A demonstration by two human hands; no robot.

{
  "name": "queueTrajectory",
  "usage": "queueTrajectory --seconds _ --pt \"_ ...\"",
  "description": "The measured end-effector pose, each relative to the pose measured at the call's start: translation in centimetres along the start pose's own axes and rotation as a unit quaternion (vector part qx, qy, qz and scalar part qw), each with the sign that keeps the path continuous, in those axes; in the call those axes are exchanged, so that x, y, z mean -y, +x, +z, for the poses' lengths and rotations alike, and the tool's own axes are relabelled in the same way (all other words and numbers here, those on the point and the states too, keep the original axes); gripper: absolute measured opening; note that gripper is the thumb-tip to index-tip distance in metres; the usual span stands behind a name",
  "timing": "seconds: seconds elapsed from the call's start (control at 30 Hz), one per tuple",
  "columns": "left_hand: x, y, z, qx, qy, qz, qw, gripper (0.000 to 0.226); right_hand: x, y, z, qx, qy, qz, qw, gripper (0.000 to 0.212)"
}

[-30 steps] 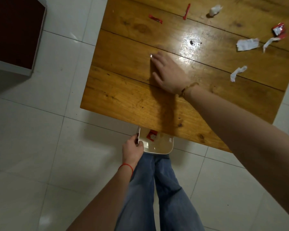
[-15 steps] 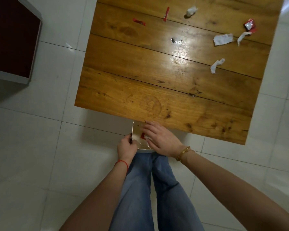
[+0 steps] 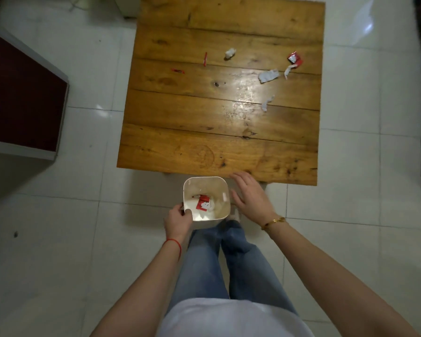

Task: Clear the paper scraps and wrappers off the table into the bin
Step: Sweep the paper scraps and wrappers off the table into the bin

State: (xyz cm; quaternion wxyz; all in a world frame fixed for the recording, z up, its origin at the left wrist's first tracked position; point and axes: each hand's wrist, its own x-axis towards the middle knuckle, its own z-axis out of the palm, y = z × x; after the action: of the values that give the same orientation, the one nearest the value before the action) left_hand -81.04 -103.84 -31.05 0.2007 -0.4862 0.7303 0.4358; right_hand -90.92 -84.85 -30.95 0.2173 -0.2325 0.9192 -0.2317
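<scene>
Ahead, remaining scraps (image 3: 267, 76) lie far across the tabletop (image 3: 219, 132), right of centre; the spread, empty right hand (image 3: 250, 198) is nearer, while the left hand (image 3: 178, 221) pinches the bin (image 3: 206, 181) rim.

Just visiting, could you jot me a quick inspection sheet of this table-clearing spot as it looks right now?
Surface: wooden table, glossy planks, near half bare.
Job's things: white bin below the near edge, a red wrapper inside; paper scraps and red wrappers on the far half.
Clutter: nothing seen beyond the scraps.
Grips: left hand holds the bin's rim; right hand open, empty, beside the bin.
Cables: nothing seen.
Surroundings: white tiled floor, dark red cabinet at left.
</scene>
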Motion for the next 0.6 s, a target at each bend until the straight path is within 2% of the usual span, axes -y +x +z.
queueTrajectory --seconds 0.13,0.27,0.6 --pt "-2.8 -2.3 -1.7 0.017 0.015 0.047 0.999 0.024 0.8 -2.6 -2.9 -0.057 0.015 0.049 0.997 0.045" --pt "-5.9 -3.9 -2.4 0.038 0.045 0.105 0.993 0.031 1.6 -4.7 -5.3 -0.101 0.039 0.102 0.989 0.046" --pt "-12.5 -8.1 0.5 0.114 0.124 0.199 0.965 0.033 -0.2 -11.2 -9.1 -0.224 0.083 0.21 0.948 0.045"
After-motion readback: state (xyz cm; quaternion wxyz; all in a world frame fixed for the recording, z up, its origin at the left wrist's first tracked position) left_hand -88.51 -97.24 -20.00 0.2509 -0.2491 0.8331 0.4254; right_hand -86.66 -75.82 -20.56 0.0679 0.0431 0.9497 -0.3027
